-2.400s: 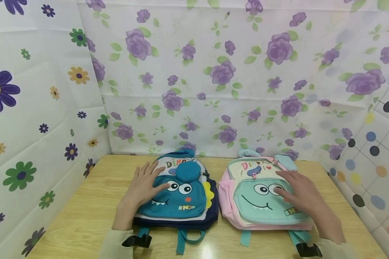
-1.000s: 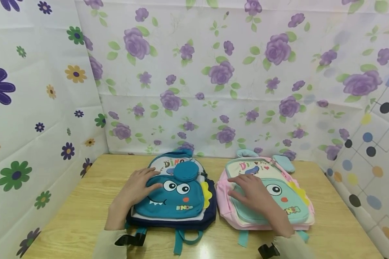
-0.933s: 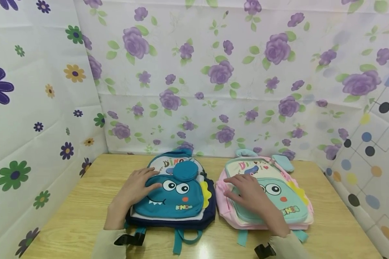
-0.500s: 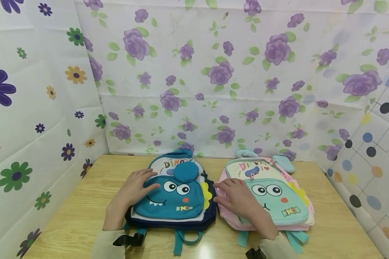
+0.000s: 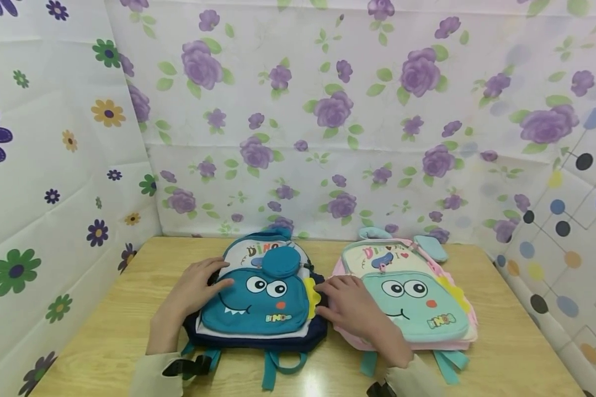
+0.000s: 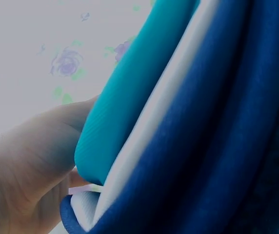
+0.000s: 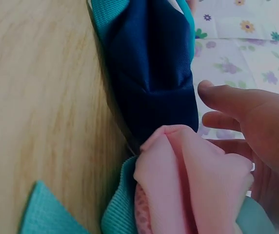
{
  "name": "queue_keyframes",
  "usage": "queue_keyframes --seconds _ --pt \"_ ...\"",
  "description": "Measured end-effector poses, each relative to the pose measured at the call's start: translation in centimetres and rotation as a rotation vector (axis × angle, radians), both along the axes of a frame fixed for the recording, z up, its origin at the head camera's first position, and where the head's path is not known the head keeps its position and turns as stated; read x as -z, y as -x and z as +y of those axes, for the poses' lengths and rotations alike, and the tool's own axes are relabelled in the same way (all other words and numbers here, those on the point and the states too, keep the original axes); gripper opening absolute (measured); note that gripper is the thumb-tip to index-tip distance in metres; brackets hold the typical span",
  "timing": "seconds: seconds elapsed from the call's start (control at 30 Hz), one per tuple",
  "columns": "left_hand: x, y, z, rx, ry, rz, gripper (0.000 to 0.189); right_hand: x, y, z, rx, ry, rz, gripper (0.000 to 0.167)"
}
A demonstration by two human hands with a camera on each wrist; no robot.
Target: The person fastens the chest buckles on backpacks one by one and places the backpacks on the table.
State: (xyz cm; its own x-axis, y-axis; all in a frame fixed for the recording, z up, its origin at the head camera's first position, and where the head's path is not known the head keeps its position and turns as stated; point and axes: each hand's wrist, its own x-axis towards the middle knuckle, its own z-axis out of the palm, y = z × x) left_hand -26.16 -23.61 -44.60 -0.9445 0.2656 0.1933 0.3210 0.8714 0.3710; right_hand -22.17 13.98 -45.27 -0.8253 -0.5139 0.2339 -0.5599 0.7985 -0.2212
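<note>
A teal and navy children's backpack (image 5: 255, 303) with a dinosaur face lies on the table, a round teal flap (image 5: 281, 261) on its upper front. My left hand (image 5: 191, 292) rests along its left side, thumb towards the front pocket; the left wrist view shows the hand (image 6: 37, 165) beside the bag's teal edge, fingertips hidden. My right hand (image 5: 352, 306) is over the left edge of a pink and mint backpack (image 5: 417, 303), fingertips near the teal backpack's yellow spikes (image 5: 311, 298). In the right wrist view its fingers reach towards the navy side (image 7: 154, 97), above pink fabric (image 7: 193, 180).
Both bags lie side by side on a wooden table (image 5: 506, 331), straps towards the near edge. A pale blue flap (image 5: 431, 248) sticks out at the pink bag's upper right. Patterned cloth walls (image 5: 298, 110) enclose the table's back and sides.
My right hand has moved left, from the pink backpack's right side across its front to the gap between the bags. My left hand stays at the teal backpack. Both bags have hardly moved.
</note>
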Motion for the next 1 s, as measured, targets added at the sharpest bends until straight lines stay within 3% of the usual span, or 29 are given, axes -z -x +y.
queue_keyframes --seconds 0.27,0.5,1.0 --pt "0.2 0.1 -0.6 -0.025 0.002 -0.007 0.057 0.5 0.1 -0.5 -0.024 0.000 -0.022 0.048" --pt "0.5 0.3 -1.2 -0.072 0.032 -0.057 0.063 0.4 0.1 -0.7 -0.077 0.023 -0.069 0.051" --pt "1.0 0.0 -1.8 -0.149 0.080 -0.147 0.085 0.6 0.1 -0.7 -0.029 0.031 -0.188 0.056"
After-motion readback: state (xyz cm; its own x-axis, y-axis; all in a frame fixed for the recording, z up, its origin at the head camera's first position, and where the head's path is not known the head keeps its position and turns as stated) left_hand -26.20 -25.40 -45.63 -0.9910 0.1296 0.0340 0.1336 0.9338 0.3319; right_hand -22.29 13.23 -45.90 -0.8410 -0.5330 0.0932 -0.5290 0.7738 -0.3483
